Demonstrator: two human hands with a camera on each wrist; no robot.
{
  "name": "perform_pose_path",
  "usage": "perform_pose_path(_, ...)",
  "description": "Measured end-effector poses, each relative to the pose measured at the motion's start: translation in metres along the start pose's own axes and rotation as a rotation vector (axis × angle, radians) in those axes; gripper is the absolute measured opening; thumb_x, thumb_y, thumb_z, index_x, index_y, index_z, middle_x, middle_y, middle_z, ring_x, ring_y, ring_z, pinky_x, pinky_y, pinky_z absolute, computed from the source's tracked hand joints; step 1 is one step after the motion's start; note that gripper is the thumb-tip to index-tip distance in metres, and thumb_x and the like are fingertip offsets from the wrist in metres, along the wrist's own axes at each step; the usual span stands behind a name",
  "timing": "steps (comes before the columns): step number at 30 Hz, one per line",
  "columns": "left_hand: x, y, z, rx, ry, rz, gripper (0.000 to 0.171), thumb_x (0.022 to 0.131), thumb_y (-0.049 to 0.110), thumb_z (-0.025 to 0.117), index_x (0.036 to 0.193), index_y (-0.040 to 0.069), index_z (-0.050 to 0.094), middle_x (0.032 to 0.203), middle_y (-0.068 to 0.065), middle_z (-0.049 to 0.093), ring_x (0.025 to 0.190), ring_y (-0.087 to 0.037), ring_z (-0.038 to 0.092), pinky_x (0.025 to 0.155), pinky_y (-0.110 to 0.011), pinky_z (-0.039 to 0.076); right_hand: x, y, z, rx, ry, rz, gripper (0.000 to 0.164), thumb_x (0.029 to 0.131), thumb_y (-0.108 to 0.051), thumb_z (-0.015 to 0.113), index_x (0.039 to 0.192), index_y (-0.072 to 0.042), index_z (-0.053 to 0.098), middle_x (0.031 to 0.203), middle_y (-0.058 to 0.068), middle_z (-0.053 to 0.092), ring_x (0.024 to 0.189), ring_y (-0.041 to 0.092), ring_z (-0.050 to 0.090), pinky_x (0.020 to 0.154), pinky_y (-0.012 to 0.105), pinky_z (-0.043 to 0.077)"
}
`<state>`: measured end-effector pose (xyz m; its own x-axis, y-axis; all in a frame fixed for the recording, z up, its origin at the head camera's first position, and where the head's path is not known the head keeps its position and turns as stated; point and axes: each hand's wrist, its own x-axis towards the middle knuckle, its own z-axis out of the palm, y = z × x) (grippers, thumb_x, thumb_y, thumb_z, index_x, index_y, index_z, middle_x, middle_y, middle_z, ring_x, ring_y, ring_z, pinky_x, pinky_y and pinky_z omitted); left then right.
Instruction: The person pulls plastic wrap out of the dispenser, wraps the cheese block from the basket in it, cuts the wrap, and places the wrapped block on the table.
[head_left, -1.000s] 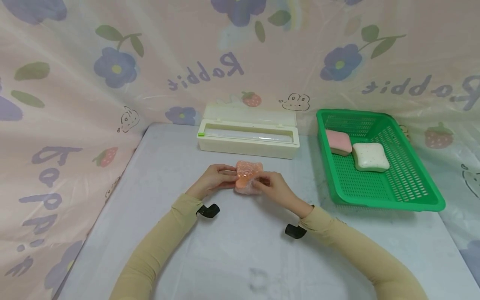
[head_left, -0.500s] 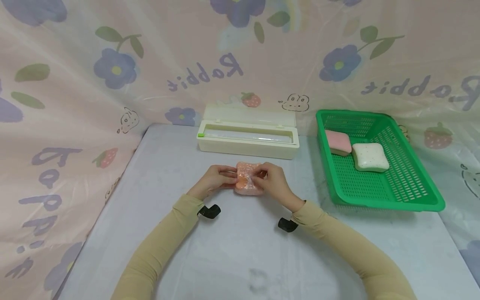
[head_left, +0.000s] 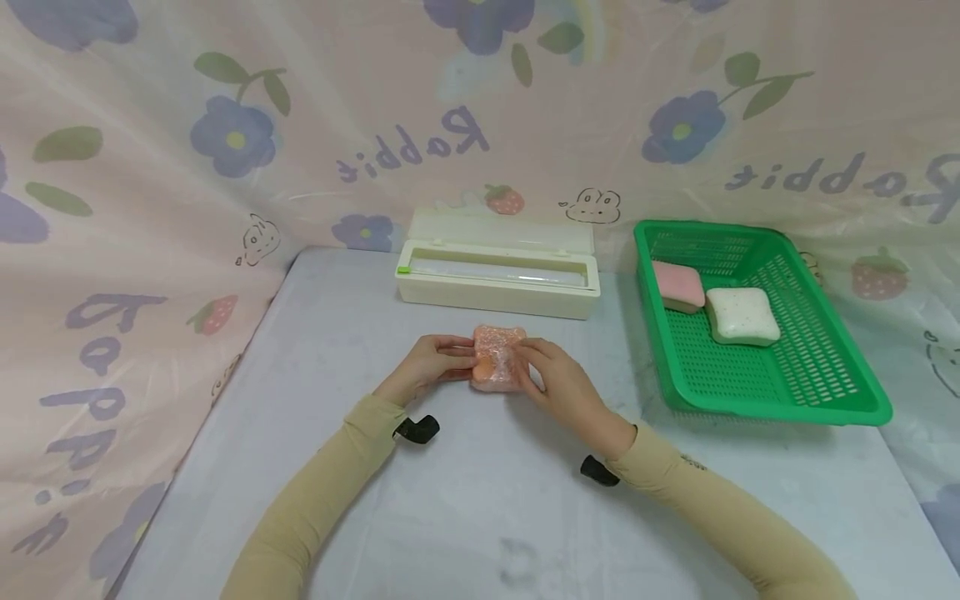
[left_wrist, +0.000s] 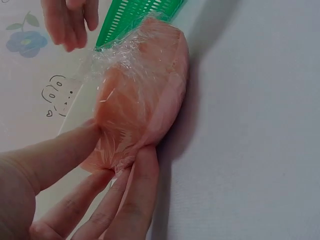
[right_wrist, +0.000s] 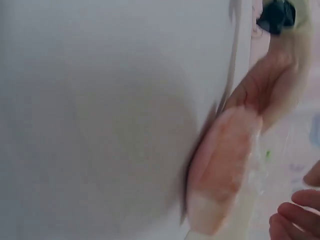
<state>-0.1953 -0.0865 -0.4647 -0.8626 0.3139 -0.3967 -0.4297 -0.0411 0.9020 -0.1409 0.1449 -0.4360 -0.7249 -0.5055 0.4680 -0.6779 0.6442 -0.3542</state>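
An orange bar of soap (head_left: 491, 362), square with rounded corners and wrapped in clear cling film (left_wrist: 117, 55), lies on the table in front of the person. The left hand (head_left: 426, 367) holds its left edge, thumb on top and fingers along the side. At the other side is the right hand (head_left: 573, 396), its fingers loosely bent. In the left wrist view the right hand's fingertips (left_wrist: 72, 25) hang apart from the soap, holding nothing. Loose, crinkled film stands up along the soap's upper face in that view.
A cream cling film dispenser (head_left: 498, 297) with its lid raised stands behind the soap, a roll inside. To the right, a green basket (head_left: 772, 410) holds a pink soap bar (head_left: 678, 286) and a white speckled one (head_left: 742, 315). A printed curtain (head_left: 300, 167) hangs behind.
The right hand pinched and folded the film over the soap's top, then let go and drew slightly back to the right. The left hand has stayed in place.
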Motion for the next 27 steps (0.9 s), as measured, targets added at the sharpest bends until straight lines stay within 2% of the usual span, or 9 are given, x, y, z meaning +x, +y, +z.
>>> perform_pose_path(3,-0.001,0.0,-0.001,-0.012,-0.002,0.01,0.041,0.084,-0.007,0.068,0.123,-0.008,0.056,0.11,-0.021,0.066,0.095,-0.024,0.067,0.083,-0.035,0.055,-0.009,-0.009,-0.001,-0.076,-0.077,-0.106,0.051,0.088,-0.018,0.067,0.13,0.006,0.053,0.134,0.021,0.051,0.122,0.034,0.05,0.098,0.043,0.045)
perform_pose_path(6,-0.002,0.001,-0.001,-0.011,-0.009,0.023,0.04,0.086,-0.006,0.067,0.124,-0.008,0.056,0.11,-0.021,0.066,0.095,-0.023,0.067,0.084,-0.035,0.055,-0.013,-0.015,0.006,-0.121,-0.201,-0.146,0.072,0.092,-0.037,0.062,0.142,0.007,0.036,0.147,0.023,0.035,0.134,0.034,0.035,0.107,0.044,0.036)
perform_pose_path(8,-0.002,0.001,-0.001,-0.003,-0.018,0.031,0.04,0.087,-0.006,0.066,0.125,-0.009,0.055,0.111,-0.021,0.065,0.095,-0.023,0.067,0.084,-0.036,0.055,-0.014,-0.016,0.011,-0.15,-0.271,-0.129,0.081,0.093,-0.047,0.056,0.146,0.007,0.027,0.152,0.023,0.024,0.14,0.034,0.023,0.112,0.044,0.027)
perform_pose_path(11,-0.003,0.001,0.0,0.002,-0.029,0.033,0.04,0.088,-0.005,0.065,0.125,-0.009,0.054,0.113,-0.021,0.064,0.096,-0.023,0.066,0.085,-0.035,0.054,-0.014,-0.015,0.021,-0.192,-0.326,-0.087,0.089,0.094,-0.056,0.049,0.148,0.007,0.018,0.155,0.023,0.013,0.143,0.033,0.012,0.115,0.042,0.018)
perform_pose_path(17,-0.002,-0.002,0.0,-0.007,-0.039,0.033,0.04,0.088,-0.006,0.064,0.126,-0.01,0.053,0.117,-0.022,0.062,0.096,-0.022,0.066,0.085,-0.035,0.054,-0.008,-0.014,0.035,-0.256,-0.366,0.0,0.093,0.092,-0.058,0.049,0.148,0.007,0.015,0.156,0.023,0.008,0.144,0.033,0.006,0.117,0.044,0.01)
perform_pose_path(21,-0.001,-0.002,0.0,-0.025,-0.036,0.025,0.038,0.088,-0.006,0.063,0.125,-0.01,0.054,0.116,-0.023,0.062,0.094,-0.022,0.066,0.085,-0.035,0.054,-0.002,-0.013,0.038,-0.287,-0.395,0.013,0.092,0.091,-0.052,0.056,0.147,0.01,0.017,0.154,0.026,0.011,0.143,0.036,0.007,0.116,0.045,0.011)
perform_pose_path(23,-0.001,-0.001,0.001,-0.032,-0.03,0.023,0.037,0.089,-0.004,0.063,0.124,-0.01,0.054,0.115,-0.023,0.062,0.092,-0.021,0.066,0.085,-0.035,0.054,0.002,-0.01,0.037,-0.273,-0.39,0.0,0.086,0.091,-0.039,0.062,0.145,0.013,0.02,0.152,0.029,0.016,0.142,0.038,0.013,0.116,0.045,0.015)
perform_pose_path(27,-0.002,0.002,0.003,-0.042,-0.005,0.035,0.034,0.093,0.003,0.061,0.124,-0.009,0.054,0.112,-0.022,0.062,0.09,-0.021,0.066,0.085,-0.035,0.054,0.01,0.001,0.03,-0.126,-0.327,0.007,0.064,0.09,-0.008,0.062,0.142,0.013,0.031,0.145,0.029,0.034,0.134,0.038,0.033,0.11,0.046,0.03)
